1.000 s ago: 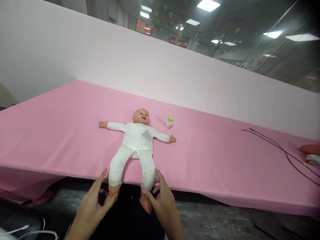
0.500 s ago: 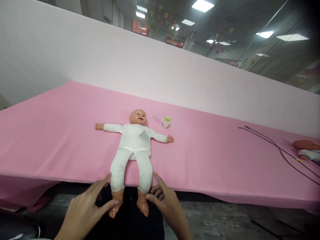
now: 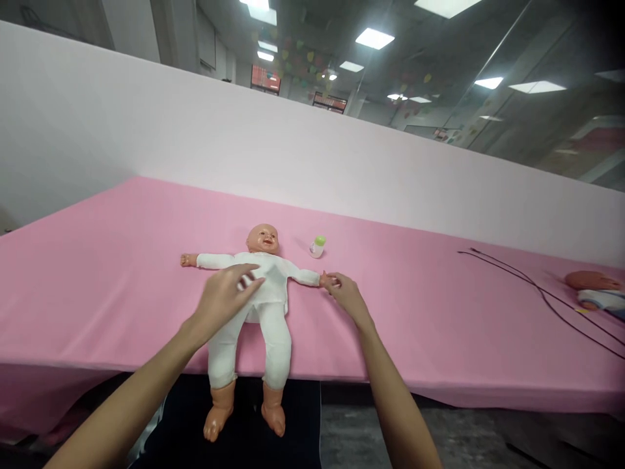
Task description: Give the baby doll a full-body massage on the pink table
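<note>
A baby doll (image 3: 271,286) in a white top and trousers lies on its back with arms spread, its feet hanging past the table's front edge. Over the doll's chest hovers my left hand (image 3: 225,294), fingers curved and apart, holding nothing; whether it touches the cloth is unclear. My right hand (image 3: 347,296) has its fingers closed around the doll's hand at the right of the view, covering most of it. Just beyond that outstretched arm stands a small feeding bottle (image 3: 317,247) with a green cap.
Pink cloth (image 3: 410,312) covers the table, backed by a low white partition (image 3: 303,163). Black cables (image 3: 532,281) trail across the right side. Another doll (image 3: 593,286) lies at the far right edge, partly cut off.
Both hands have moved up from beside the doll's lower legs, the left to over its chest and the right onto its hand. The view has tilted slightly upward.
</note>
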Available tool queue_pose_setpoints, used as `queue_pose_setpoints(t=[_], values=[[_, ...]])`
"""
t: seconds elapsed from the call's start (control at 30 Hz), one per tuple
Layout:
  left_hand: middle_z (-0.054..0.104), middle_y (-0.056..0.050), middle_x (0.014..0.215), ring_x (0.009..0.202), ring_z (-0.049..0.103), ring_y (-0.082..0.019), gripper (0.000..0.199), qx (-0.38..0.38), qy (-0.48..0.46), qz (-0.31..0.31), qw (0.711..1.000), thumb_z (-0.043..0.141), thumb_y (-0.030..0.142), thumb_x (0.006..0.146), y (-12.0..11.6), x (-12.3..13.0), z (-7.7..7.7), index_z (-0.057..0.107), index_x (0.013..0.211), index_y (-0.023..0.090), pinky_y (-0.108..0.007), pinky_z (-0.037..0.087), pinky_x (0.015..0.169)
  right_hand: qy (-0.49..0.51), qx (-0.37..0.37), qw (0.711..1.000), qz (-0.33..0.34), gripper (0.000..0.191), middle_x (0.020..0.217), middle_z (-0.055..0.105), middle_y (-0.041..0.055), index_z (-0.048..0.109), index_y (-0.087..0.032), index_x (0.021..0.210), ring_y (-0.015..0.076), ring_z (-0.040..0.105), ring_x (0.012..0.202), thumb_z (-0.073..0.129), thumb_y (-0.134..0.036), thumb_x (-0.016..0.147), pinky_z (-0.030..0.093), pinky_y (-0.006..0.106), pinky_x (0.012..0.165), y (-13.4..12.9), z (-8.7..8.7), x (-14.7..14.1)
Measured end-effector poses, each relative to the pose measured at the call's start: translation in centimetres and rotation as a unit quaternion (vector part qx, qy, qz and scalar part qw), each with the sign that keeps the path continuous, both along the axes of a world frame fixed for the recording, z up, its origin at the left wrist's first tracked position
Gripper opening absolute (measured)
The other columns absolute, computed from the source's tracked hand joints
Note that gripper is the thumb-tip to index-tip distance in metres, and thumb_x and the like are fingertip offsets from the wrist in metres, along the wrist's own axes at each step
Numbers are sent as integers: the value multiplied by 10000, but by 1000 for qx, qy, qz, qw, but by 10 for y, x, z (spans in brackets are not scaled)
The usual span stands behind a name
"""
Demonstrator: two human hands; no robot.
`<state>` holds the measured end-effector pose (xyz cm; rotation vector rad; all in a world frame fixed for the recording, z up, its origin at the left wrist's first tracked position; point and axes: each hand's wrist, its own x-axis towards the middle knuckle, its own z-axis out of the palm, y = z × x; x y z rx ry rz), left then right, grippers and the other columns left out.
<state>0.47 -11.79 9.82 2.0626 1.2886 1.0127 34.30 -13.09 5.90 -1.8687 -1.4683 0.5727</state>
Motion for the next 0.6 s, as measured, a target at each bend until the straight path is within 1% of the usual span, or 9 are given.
queue_pose_setpoints(t=[0.07, 0.13, 0.2, 0.27, 0.3, 0.33, 0.43, 0.5, 0.6], values=[[783, -64, 1030, 858, 726, -234, 424, -40, -75, -100, 991, 633, 548, 929, 19, 39, 4, 748, 1157, 209, -341, 537, 776, -2, 28, 1000, -6, 355, 973, 772, 91, 733, -175, 1117, 229, 717, 849, 646, -426, 882, 540, 314, 738, 26, -1, 9], [775, -113, 1083, 878, 736, -240, 421, -135, -168, -163, 963, 621, 552, 944, 44, 80, 5, 749, 1056, 167, -344, 547, 807, -21, 63, 998, -18, 328, 955, 770, 88, 728, -168, 1109, 228, 718, 847, 606, -377, 888, 556, 325, 762, 53, -3, 15], [740, -172, 1202, 949, 741, -249, 418, -294, -284, -185, 894, 615, 535, 963, 74, 118, 2, 713, 1047, 138, -338, 562, 839, -46, 98, 993, -40, 342, 1030, 765, 104, 715, -167, 1146, 243, 715, 904, 539, -334, 904, 565, 368, 834, 77, -5, 18], [698, -221, 1266, 1041, 725, -238, 434, -423, -395, -144, 803, 540, 517, 1012, 102, 152, -2, 679, 1080, 112, -311, 558, 900, -62, 125, 989, -58, 419, 1210, 724, 142, 665, -161, 1267, 272, 690, 1050, 477, -304, 921, 543, 435, 952, 97, -8, 18], [675, -242, 1294, 1087, 712, -241, 490, -462, -430, -128, 766, 486, 548, 1027, 115, 167, -5, 664, 1116, 101, -304, 558, 915, -72, 141, 986, -59, 464, 1322, 676, 158, 622, -156, 1340, 284, 654, 1157, 452, -290, 929, 512, 463, 1024, 106, -10, 19], [655, -249, 1318, 1127, 695, -243, 540, -479, -451, -111, 745, 438, 582, 1033, 126, 180, -9, 652, 1146, 99, -296, 556, 925, -86, 157, 983, -52, 506, 1430, 611, 166, 574, -151, 1406, 290, 593, 1275, 431, -274, 937, 464, 482, 1099, 114, -12, 20], [593, -235, 1405, 1241, 632, -248, 637, -483, -465, -86, 736, 341, 656, 1030, 151, 209, -17, 631, 1208, 118, -274, 547, 939, -141, 169, 975, 15, 576, 1604, 447, 163, 472, -112, 1514, 273, 387, 1497, 388, -245, 960, 309, 480, 1243, 130, -17, 25], [540, -226, 1471, 1307, 583, -252, 648, -484, -461, -80, 739, 291, 647, 1041, 162, 221, -21, 621, 1225, 120, -267, 537, 956, -163, 155, 973, 52, 576, 1600, 452, 184, 477, -80, 1512, 283, 373, 1513, 388, -272, 977, 277, 486, 1263, 134, -20, 30], [497, -212, 1522, 1357, 537, -256, 642, -481, -464, -83, 740, 266, 618, 1054, 167, 227, -21, 610, 1253, 113, -270, 522, 983, -161, 159, 972, 56, 615, 1619, 425, 186, 459, -91, 1534, 294, 343, 1534, 373, -420, 1021, 232, 512, 1280, 128, -22, 23]])
